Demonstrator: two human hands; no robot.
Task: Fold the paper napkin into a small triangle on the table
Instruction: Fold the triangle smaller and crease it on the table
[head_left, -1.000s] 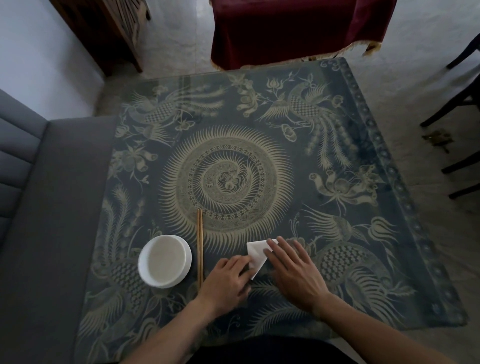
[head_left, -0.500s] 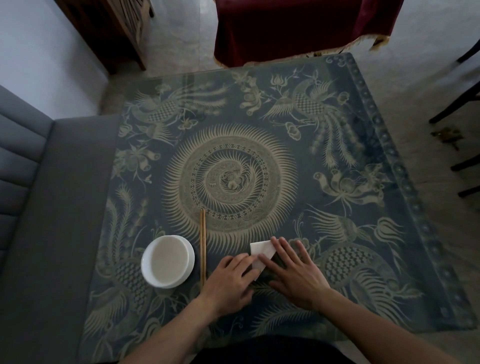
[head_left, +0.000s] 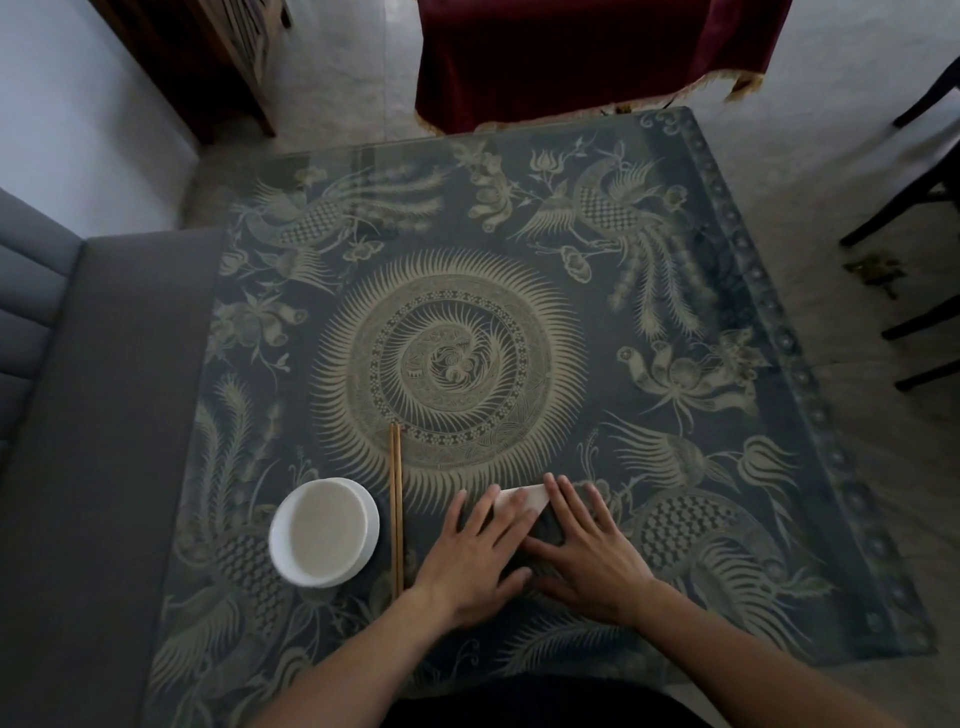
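Both hands flat on the counter, palms down, nothing gripped. Left hand fingers are spread and lie across the napkin's near-left part, pressing it down. Right hand fingers are loosely together, tips touching the napkin's right end. So neither hand holds the napkin; both pin it.

Paper napkin: already folded small, white, mostly hidden under the fingertips. It sits directly beneath and just past the tips of both hands, in the gap where they converge. What shows runs left-right, its long axis across the fingers, with a pointed corner at the right end by the right index finger. I can't tell the full outline, since the near half is covered.

Key relation: the napkin lies straight ahead of both sets of fingertips, more of it under the left. The left hand is the anchor; the right sits at the free end. My read: a creasing press, task near its end. The next move likely needs a sweep along that left-right axis without dragging the paper.

Left of the left fingers, close by: chopsticks, pointing away. Further left, touching nothing: a white bowl.
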